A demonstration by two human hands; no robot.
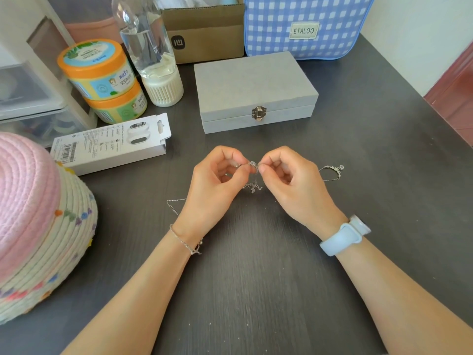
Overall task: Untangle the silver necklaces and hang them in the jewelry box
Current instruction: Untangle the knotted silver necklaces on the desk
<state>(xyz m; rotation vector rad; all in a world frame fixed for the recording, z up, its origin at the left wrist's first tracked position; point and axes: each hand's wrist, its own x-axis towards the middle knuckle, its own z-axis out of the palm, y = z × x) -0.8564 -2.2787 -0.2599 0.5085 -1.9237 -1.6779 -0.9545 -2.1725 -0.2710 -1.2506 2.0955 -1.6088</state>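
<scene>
I am looking down on a dark wood-grain bench (pixel 256 290) lying in soft, even light. A pale wall (pixel 422 34) is rising behind its right corner, reddish floor (pixel 458 103) is showing beside it, and translucent plastic drawers (pixel 28 98) are standing at the left.

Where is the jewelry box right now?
In the head view, the jewelry box sits closed at centre, beyond both hands, in front of the cardboard box and checked bag.

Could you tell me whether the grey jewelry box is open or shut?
Shut: the jewelry box lid lies flat and its clasp spans the seam.
</scene>
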